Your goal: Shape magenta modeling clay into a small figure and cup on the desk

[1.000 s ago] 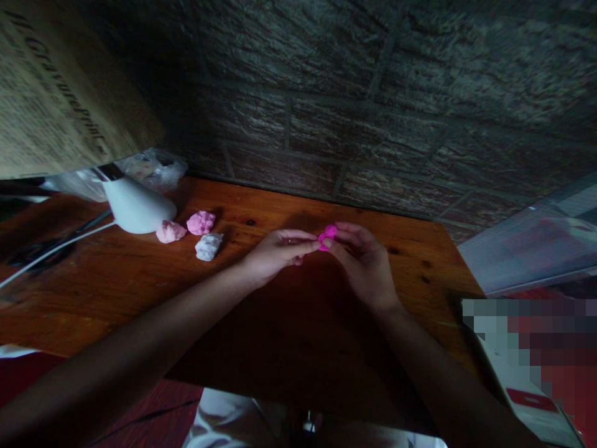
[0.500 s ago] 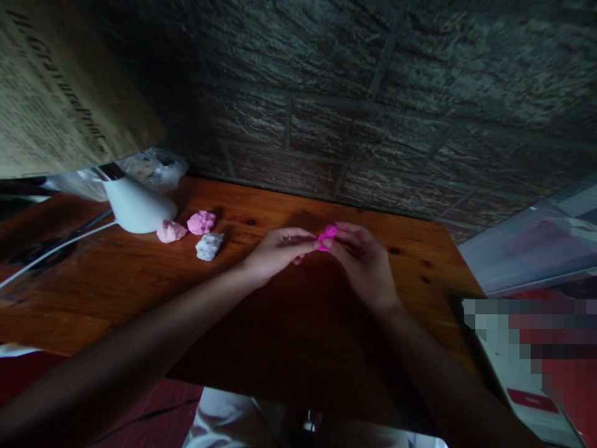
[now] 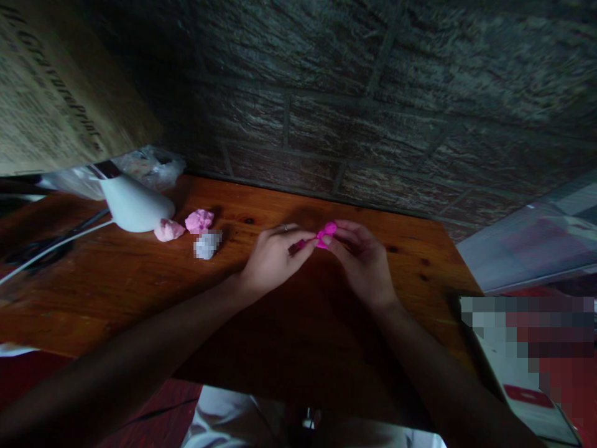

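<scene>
A small piece of bright magenta modelling clay (image 3: 330, 228) is held over the table between my two hands. My right hand (image 3: 364, 258) pinches it between thumb and fingers, with a rounded knob showing above the thumb. My left hand (image 3: 275, 255) is closed on its left side, thumb and fingertips at the clay; a bit of magenta also shows between those fingers. To the left lie a light pink clay lump (image 3: 168, 230), a brighter pink lump (image 3: 199, 221) and a whitish lump (image 3: 208, 244), partly blurred out.
The wooden table (image 3: 280, 202) meets a dark stone-patterned wall (image 3: 317, 124). A lamp with a white base (image 3: 135, 202) and printed shade (image 3: 60, 93) stands at the left, with a white cable (image 3: 56, 250) and a clear plastic bag (image 3: 156, 167) near it.
My left hand has turned at the wrist, its back now facing up more and its fingers curled further. My right hand stays in place with the magenta clay.
</scene>
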